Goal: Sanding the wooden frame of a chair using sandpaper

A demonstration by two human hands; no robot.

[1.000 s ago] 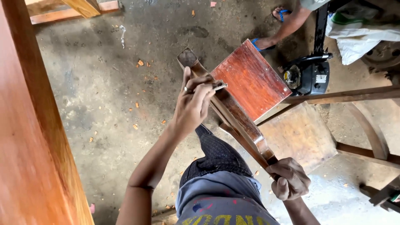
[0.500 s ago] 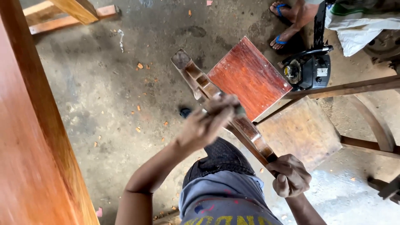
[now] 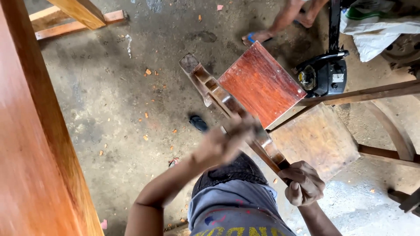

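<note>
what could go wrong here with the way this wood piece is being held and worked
The right hand alone grips the long wooden piece at its near end, so it might twist or slip. The blurred left hand rubs close to its edges and may get scraped. Another person's sandalled foot stands near the far end.

One view only — a camera on the person's head, facing almost straight down past the chest and knees to the concrete floor (image 3: 131,96). It sits close: both forearms enter from the bottom edge, and the wooden piece (image 3: 227,105) fills the middle. Farther off, at the top edge — another person's feet (image 3: 262,36).
</note>
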